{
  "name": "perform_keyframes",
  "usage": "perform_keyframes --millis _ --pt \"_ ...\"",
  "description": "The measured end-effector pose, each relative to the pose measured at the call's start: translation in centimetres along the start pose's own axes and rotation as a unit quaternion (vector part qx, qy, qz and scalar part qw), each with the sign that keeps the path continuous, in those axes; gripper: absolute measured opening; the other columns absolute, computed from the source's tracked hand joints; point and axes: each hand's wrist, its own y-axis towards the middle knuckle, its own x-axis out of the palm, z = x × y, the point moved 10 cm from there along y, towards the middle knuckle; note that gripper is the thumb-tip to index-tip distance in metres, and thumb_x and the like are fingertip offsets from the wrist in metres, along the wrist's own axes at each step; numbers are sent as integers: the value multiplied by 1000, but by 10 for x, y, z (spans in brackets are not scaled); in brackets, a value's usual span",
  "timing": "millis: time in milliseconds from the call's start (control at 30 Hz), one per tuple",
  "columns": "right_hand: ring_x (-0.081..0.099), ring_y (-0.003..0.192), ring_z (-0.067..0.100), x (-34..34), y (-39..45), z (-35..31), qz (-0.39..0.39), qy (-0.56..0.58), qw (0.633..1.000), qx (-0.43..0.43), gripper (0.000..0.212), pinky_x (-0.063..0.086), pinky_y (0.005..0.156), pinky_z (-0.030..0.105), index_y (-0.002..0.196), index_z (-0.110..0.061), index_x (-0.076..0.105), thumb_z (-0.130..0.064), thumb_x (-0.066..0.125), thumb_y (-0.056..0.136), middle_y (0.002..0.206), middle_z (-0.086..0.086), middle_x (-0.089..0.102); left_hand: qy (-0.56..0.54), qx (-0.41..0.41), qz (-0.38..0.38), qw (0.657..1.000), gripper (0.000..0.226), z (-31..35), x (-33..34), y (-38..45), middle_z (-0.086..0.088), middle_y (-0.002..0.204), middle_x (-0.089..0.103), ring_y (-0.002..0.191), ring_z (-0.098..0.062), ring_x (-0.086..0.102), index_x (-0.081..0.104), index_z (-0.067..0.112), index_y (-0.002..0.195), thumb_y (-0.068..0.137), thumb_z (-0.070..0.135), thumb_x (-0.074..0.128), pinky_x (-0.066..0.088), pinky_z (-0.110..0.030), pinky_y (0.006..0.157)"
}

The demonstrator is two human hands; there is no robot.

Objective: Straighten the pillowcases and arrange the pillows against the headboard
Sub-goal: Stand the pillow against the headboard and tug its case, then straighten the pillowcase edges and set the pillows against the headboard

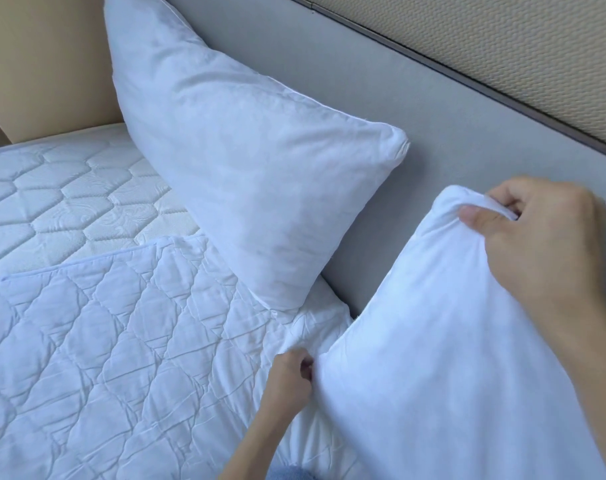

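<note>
The near pillow (443,358) is held up on edge close to the headboard (416,140), at the right of the bed. Its upper corner is gripped by the right hand (540,244), thumb over the fabric and fingers curled behind it. The lower left corner is pinched by the left hand (291,375), its fingers closed on the case. A second pillow (246,161) is seen leaning upright against the headboard, further left, untouched by either hand.

Handling, as judged: the pillow is taken to be light, soft and without stiffness; it is expected to sag and fold wherever it is not supported. The white case appears smooth and loose, so slippage of cloth over filling is to be expected. The corners and seams are considered the best places to take hold, since tension across them would draw the case flat. No fragility is noted.

Surface: the near part of the bed is covered by a quilted pad (104,341), creased in places; beyond its edge the bare mattress (69,192) is exposed. Both are judged yielding, offering little to stand a pillow against but the headboard.

Room: the headboard is grey, plain and upholstered, topped by a dark trim. A textured beige wall (502,46) is seen above it, and a tan panel (45,64) at the far left.
</note>
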Motion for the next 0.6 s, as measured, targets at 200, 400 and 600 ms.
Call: perform_keyframes --millis 200,400,600 --pt "60 71 40 -7 35 -26 52 35 998 -21 30 51 70 44 78 -5 68 -34 76 79 71 15 68 13 -65 132 989 12 -6 -59 18 -2 68 62 64 -19 55 58 7 71 81 2 57 40 -32 55" --pt "60 84 40 53 42 -39 -48 -15 998 -32 27 40 63 37 76 -11 61 -34 69 89 85 17 71 55 -93 94 990 13 -15 -64 24 -9 87 63 80 -27 58 59 7 96 84 2 55 49 -42 69" --pt "66 80 16 -25 -16 43 -99 57 991 74 28 45 60 19 92 -15 72 -43 69 87 81 -4 73 37 -17 136 990 34 60 -102 4 -3 101 61 91 -24 59 56 17 117 88 1 49 51 -42 76"
